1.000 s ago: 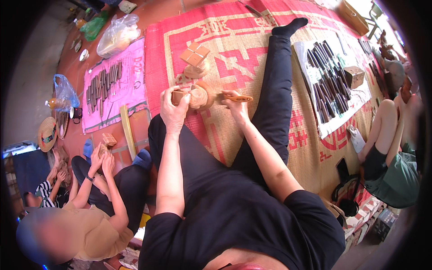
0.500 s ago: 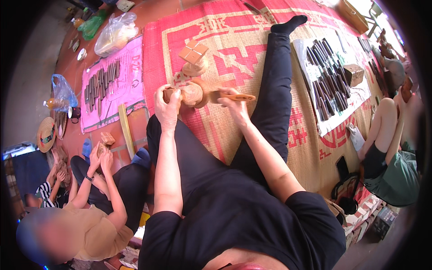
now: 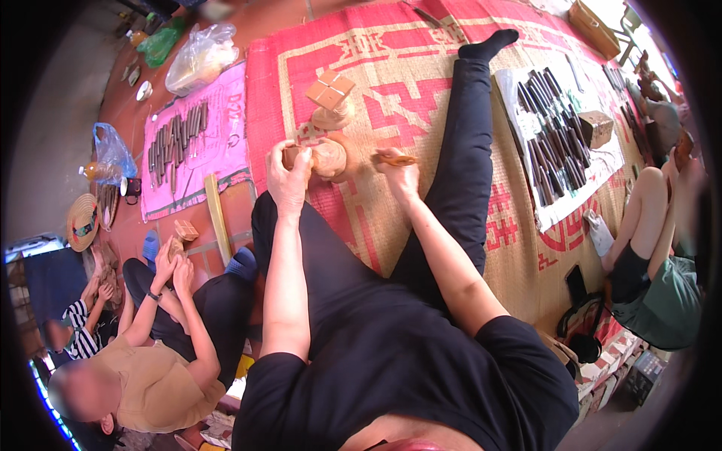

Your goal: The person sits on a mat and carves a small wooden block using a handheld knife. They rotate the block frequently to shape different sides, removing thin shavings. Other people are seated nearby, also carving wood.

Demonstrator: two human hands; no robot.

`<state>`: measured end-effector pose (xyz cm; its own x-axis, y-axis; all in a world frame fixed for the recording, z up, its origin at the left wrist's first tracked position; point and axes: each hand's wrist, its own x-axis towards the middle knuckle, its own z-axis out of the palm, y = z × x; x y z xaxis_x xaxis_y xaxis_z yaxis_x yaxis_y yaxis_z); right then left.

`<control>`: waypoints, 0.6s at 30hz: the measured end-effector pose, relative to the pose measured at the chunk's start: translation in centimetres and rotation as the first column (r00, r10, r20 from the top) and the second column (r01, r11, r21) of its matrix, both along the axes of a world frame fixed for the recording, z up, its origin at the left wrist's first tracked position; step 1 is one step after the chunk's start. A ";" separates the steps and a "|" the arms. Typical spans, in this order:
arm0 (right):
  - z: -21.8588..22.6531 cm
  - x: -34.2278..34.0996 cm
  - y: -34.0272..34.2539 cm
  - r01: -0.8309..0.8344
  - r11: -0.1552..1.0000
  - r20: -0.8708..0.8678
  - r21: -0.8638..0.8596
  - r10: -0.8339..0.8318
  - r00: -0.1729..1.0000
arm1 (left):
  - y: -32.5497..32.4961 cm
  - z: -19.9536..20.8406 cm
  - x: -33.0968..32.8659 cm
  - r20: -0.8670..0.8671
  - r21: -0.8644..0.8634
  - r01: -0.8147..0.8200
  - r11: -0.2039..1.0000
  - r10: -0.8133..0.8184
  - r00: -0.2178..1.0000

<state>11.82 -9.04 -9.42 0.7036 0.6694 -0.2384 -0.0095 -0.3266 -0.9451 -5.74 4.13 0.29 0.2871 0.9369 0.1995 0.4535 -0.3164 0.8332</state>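
In front of me, my left hand (image 3: 287, 180) grips a turned, pale wooden piece (image 3: 329, 159) by its dark, squarish end, with its rounded part pointing right. Just right of it, my right hand (image 3: 400, 178) is closed around a brush with an orange wooden handle (image 3: 398, 159). The brush is apart from the wood, and its bristles are hard to make out. Beyond both hands stands another turned wooden piece with a square top (image 3: 331, 90), on the mat.
I sit on a red and straw-coloured woven mat (image 3: 519, 203). Carving tools (image 3: 553, 124) and a wooden block (image 3: 596, 129) lie on white cloth at right; more tools (image 3: 177, 143) rest on pink cloth at left. A co-worker (image 3: 162, 376) sits close by on my left, holding a wooden piece.
The brush was against the wooden piece's right end; my right hand has drawn it away and turned it. My left hand keeps its grip on the wood.
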 end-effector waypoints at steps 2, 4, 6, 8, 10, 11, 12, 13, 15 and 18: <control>-0.8 0.5 -0.6 0.047 0.972 -0.173 0.231 -0.006 0.985 | -0.3 0.9 0.1 -0.018 0.006 -0.003 1.000 0.003 1.000; 1.5 -0.3 -0.6 -0.002 0.945 -0.150 0.326 0.053 0.987 | -0.2 0.7 -0.6 0.032 -0.018 -0.025 1.000 0.026 0.999; 3.3 -2.2 -0.5 -0.092 0.919 -0.208 0.383 0.183 0.961 | -0.3 0.4 -1.4 0.055 -0.071 -0.028 0.997 0.032 0.998; 0.5 -2.3 0.2 -0.120 0.943 -0.124 0.310 0.166 0.978 | 0.3 -0.2 -1.6 0.054 -0.038 -0.014 0.999 0.016 0.998; -1.5 -1.0 0.5 -0.118 0.988 -0.020 0.102 0.121 0.993 | 0.2 -0.6 -1.5 0.055 -0.005 0.006 1.000 -0.006 0.998; -1.0 -0.8 0.4 -0.044 0.955 -0.161 0.295 0.095 0.982 | 0.2 -0.8 -1.4 0.053 -0.014 -0.003 1.000 0.004 0.999; -0.6 -0.6 0.1 0.046 0.884 -0.301 0.465 0.108 0.947 | 0.0 -0.9 -1.2 0.050 -0.028 -0.008 1.000 0.009 0.999; 0.1 -0.3 0.0 -0.014 0.917 -0.209 0.400 0.106 0.972 | 0.1 -0.7 -0.8 0.030 -0.037 0.001 0.999 0.000 1.000; 1.9 -0.5 0.1 -0.095 0.939 -0.156 0.332 0.154 0.976 | 0.2 -0.6 -0.3 -0.010 -0.007 -0.004 1.000 0.004 1.000; 2.9 -0.6 0.7 -0.107 0.984 -0.030 0.143 0.112 0.993 | 0.0 0.0 -0.3 -0.056 0.160 -0.018 0.987 0.027 0.998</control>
